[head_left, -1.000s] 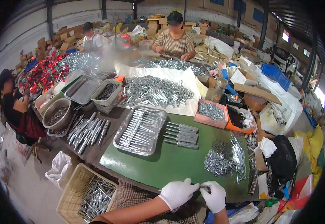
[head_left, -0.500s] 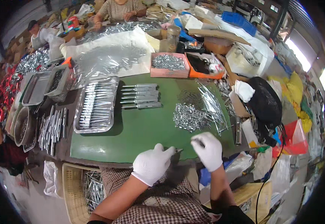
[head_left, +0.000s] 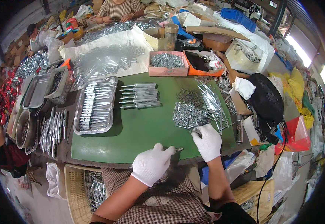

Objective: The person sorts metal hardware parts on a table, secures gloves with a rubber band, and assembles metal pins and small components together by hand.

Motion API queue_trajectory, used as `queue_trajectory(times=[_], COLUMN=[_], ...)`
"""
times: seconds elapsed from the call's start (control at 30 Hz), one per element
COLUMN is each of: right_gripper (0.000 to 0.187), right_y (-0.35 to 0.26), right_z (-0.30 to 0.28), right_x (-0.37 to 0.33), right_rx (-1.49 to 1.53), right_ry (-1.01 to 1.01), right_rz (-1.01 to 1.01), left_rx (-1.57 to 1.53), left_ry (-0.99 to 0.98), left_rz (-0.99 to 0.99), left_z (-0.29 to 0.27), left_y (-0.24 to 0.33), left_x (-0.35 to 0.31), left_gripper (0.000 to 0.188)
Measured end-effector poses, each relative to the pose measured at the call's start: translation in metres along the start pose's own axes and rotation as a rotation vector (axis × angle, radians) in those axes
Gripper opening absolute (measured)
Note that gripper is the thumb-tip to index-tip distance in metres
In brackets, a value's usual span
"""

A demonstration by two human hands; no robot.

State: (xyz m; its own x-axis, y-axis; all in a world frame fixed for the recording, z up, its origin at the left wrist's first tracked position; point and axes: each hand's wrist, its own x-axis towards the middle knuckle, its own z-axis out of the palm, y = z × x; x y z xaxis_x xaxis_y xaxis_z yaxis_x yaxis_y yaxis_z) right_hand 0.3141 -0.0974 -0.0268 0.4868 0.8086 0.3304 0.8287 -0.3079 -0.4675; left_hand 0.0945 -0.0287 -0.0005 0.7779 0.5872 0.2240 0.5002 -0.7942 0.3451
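Note:
My left hand [head_left: 152, 164], in a white knit glove, is closed round a slim metal piece [head_left: 179, 150] whose end sticks out past the fingertips above the table's near edge. Most of that piece is hidden in the glove. My right hand [head_left: 208, 142], gloved the same way, has thumb and forefinger bent together at the near edge of a heap of small silvery metal fittings [head_left: 188, 116]. Whatever is between those fingers is too small to make out. Behind the heap lie small dark parts [head_left: 189, 96], and long thin metal rods [head_left: 212, 104] lie beside it on the right.
On the green mat [head_left: 143, 130], several metal assemblies [head_left: 140, 96] lie in a row beside a metal tray [head_left: 112, 123] of similar pieces. Metal tubes [head_left: 53, 132] lie left. A pink box [head_left: 168, 71] and an orange box [head_left: 209, 72] stand behind. Another person [head_left: 119, 11] sits across.
My right hand has moved slightly forward to the edge of the fittings heap. The left hand stays almost in place with its metal piece.

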Motion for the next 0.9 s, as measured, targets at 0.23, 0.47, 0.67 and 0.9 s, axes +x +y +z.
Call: queue_trajectory(times=[0.23,0.47,0.67,0.9], right_gripper=[0.017,0.012,0.011,0.012], right_y=[-0.013,-0.014,-0.013,-0.040], right_z=[0.003,-0.006,-0.005,-0.009], right_x=[0.011,-0.004,-0.011,-0.025], right_rx=[0.017,-0.002,0.048,0.319], right_ry=[0.006,-0.030,-0.086,-0.257], right_rz=[0.046,-0.013,0.001,-0.033], left_rx=[-0.004,-0.056,-0.069,-0.073], left_ry=[-0.001,-0.098,-0.116,-0.066], left_rz=[-0.020,0.002,-0.007,-0.002], left_z=[-0.003,0.004,0.006,0.001], left_y=[-0.004,-0.003,-0.001,-0.009], left_x=[0.001,-0.007,-0.006,0.004], left_gripper=[0.015,0.029,0.028,0.026])
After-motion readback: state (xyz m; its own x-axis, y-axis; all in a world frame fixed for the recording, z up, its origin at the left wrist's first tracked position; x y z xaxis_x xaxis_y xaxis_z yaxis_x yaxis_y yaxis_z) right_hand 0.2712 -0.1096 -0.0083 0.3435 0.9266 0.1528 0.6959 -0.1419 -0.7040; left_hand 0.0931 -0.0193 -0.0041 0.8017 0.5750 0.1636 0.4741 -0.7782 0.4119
